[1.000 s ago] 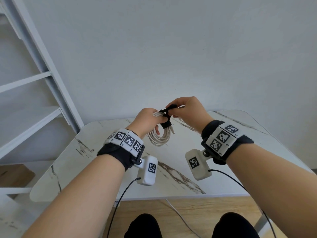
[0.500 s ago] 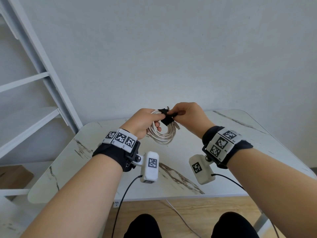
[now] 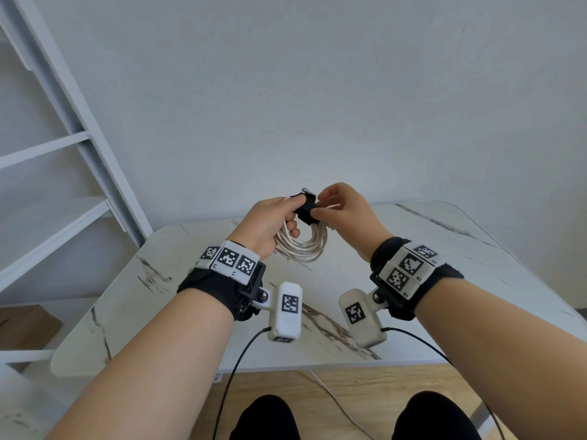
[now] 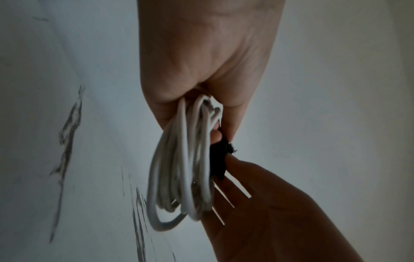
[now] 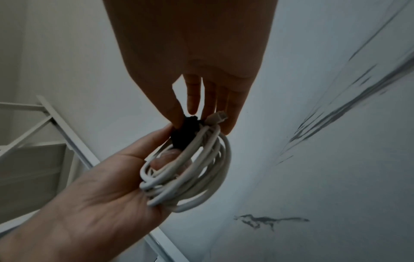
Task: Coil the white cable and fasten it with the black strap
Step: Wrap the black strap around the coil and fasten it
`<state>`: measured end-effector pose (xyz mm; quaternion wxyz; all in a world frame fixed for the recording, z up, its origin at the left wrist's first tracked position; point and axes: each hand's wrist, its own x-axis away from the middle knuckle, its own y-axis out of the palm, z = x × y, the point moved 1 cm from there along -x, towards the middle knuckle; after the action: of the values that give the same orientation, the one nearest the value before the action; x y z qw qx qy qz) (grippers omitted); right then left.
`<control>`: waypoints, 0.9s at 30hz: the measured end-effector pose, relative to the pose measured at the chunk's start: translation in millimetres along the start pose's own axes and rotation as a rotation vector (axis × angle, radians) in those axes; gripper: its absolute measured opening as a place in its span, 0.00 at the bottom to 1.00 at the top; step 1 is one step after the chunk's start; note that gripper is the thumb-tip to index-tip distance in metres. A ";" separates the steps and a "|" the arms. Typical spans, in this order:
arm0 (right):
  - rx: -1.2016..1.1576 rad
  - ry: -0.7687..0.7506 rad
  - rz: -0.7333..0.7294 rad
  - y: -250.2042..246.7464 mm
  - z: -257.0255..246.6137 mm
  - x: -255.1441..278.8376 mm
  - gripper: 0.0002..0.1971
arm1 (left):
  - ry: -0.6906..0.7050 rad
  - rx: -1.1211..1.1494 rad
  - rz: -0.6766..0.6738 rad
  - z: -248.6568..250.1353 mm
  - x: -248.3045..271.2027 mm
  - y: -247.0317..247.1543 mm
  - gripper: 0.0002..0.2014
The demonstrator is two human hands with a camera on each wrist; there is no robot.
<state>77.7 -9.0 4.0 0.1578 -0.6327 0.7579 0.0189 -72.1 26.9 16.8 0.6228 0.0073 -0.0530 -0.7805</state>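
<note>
The white cable [image 3: 303, 244] hangs as a coil of several loops above the table, also seen in the left wrist view as a white cable [image 4: 181, 173] and in the right wrist view as a white cable [image 5: 197, 170]. My left hand [image 3: 274, 222] grips the top of the coil, fingers curled through the loops. The black strap [image 3: 306, 208] is wrapped round the coil's top. My right hand [image 3: 338, 209] pinches the black strap [image 5: 184, 132] between thumb and fingertips. A plug end [image 5: 217, 117] sticks out beside the strap.
A white marble-patterned table [image 3: 460, 281] lies under the hands, against a plain wall. A white shelf frame [image 3: 79, 173] stands to the left. Black cords hang from the wrist cameras over the table's near edge. My knees show below.
Both hands have risen a little with the coil. The right hand's fingers have shifted on the strap, which now sits tighter round the coil's top.
</note>
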 end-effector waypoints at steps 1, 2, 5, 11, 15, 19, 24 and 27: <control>-0.018 0.023 -0.004 0.2 0.9 -1.1 0.09 | -0.004 0.021 0.000 0.4 0.3 0.1 0.09; -0.042 0.048 -0.015 0.1 1.3 -1.8 0.09 | -0.011 0.046 -0.003 0.9 1.0 -0.5 0.09; -0.106 0.113 -0.089 -1.4 1.5 -2.6 0.09 | -0.023 0.091 -0.018 1.3 2.2 -2.3 0.09; -0.088 0.205 -0.246 0.7 1.5 -0.8 0.13 | -0.004 0.112 -0.028 -0.4 1.3 -4.9 0.06; -0.068 0.152 -0.256 0.0 0.9 -1.6 0.12 | 0.019 0.116 -0.063 -3.7 1.7 -6.8 0.03; -0.059 0.126 -0.218 -1.4 -1.5 -4.1 0.11 | -0.026 0.023 -0.108 1.2 3.0 -10.1 0.11; -0.042 0.136 -0.202 -5.0 0.9 -8.0 0.11 | 0.029 -0.298 -0.159 7.8 5.7 -17.4 0.17; -0.065 0.125 -0.186 -5.1 3.6 -7.1 0.12 | 0.007 -0.277 -0.193 4.9 5.8 -19.6 0.18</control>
<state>84.5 -2.4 3.4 0.0907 -0.7052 0.7031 -0.0105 -92.9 25.9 20.3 0.5403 -0.0709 0.0584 -0.8364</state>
